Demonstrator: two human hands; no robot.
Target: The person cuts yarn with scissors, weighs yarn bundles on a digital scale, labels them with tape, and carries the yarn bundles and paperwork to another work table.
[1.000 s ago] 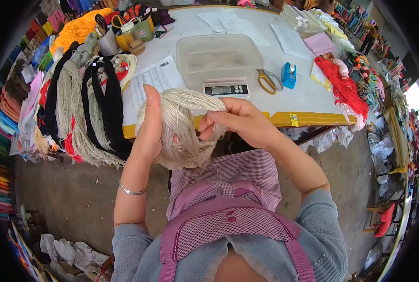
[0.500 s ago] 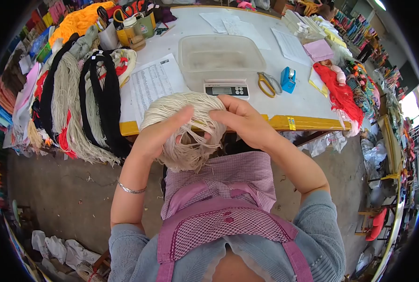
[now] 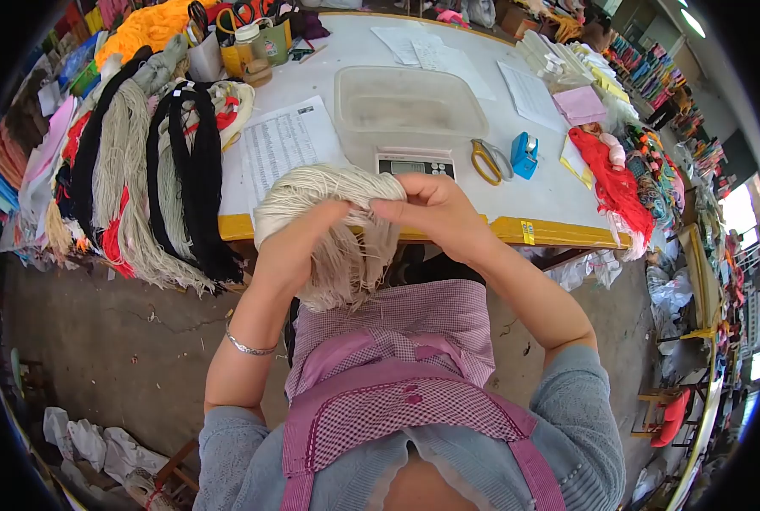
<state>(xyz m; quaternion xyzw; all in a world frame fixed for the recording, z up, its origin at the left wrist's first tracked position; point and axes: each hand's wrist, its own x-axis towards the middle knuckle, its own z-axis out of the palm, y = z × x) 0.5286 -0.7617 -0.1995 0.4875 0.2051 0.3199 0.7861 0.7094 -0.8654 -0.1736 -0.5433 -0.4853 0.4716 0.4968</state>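
A bundle of cream yarn (image 3: pixel 333 183) hangs between my two hands at the table's front edge, its loose strands drooping over the lap. My left hand (image 3: pixel 299 243) is wrapped against the bundle's left side, the fingers partly hidden in the strands. On the right side my right hand (image 3: pixel 435 213) pinches the yarn, its thumb pointing toward the left hand's thumb. Just beyond the yarn sits a digital scale (image 3: pixel 415 163), partly covered by the bundle and right hand. Behind it stands a clear plastic tub (image 3: pixel 410 102).
Scissors (image 3: pixel 489 162) and a blue tape dispenser (image 3: pixel 524 155) lie right of the scale. A printed sheet (image 3: pixel 286 145) is at left, beside black yarn skeins (image 3: pixel 201 187) hanging over the edge. Red yarn (image 3: pixel 611 175) lies at the right. Jars and holders stand back left.
My left hand has turned inward from its raised-thumb pose, bringing its thumb close to the right hand. The yarn's central opening has closed up, with strands now hanging down.
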